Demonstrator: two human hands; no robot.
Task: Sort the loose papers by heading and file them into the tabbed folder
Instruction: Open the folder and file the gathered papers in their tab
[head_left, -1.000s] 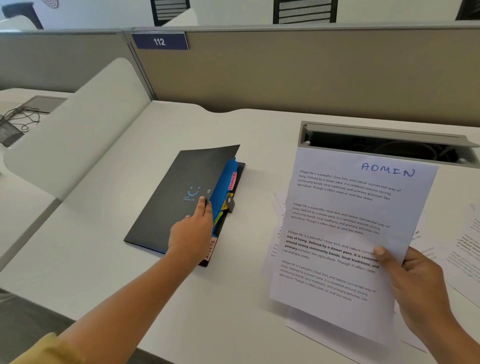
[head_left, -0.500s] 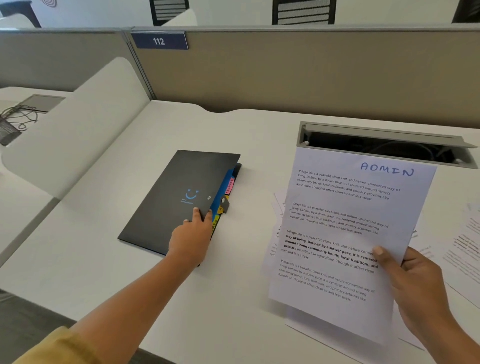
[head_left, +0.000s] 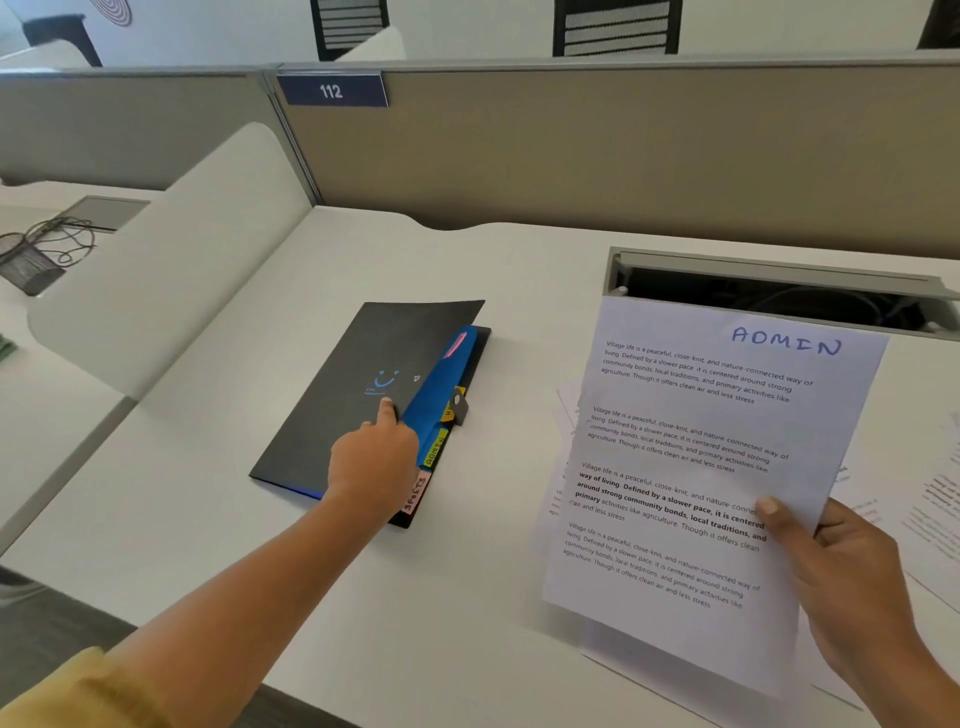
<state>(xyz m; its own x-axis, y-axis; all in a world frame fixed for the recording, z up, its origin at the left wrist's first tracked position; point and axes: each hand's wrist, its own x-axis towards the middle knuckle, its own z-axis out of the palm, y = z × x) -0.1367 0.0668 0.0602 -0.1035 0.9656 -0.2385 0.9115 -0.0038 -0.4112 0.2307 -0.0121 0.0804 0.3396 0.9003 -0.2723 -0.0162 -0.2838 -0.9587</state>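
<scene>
Left arm reaches forward across the desk (head_left: 467, 597), forearm bare, a yellow sleeve at the bottom edge of the view. Left hand (head_left: 374, 467) sits palm-down on the near right part of the tabbed folder (head_left: 343, 384), which lies flat on the desk left of centre.

Left fingers: index finger is stretched out on top of the black cover, tip just below the printed blue smile. The other fingers are curled down over the cover's free edge. Thumb is hidden, so how it grips underneath cannot be told.

The cover is lifted along its right edge, far corner highest. Under it shows a blue divider (head_left: 441, 384) with a pink tab (head_left: 456, 345). A yellow-green tab (head_left: 435, 451) and a pink tab reading SPORTS (head_left: 416, 493) stick out just right of the hand. A small dark clasp (head_left: 457, 404) sits at the folder's right edge.

Right hand (head_left: 852, 566) holds one printed sheet (head_left: 691, 467) upright and tilted, headed ADMIN in blue ink. Thumb presses on the front near the lower right edge, fingers curled behind. Loose papers (head_left: 935, 509) lie on the desk beneath and to the right.

Versus 0.5 s ago: the cover then lay nearly flat, with the blue divider only a thin strip. Now it is raised and much more blue is exposed. The right hand and sheet keep the same pose.
</scene>
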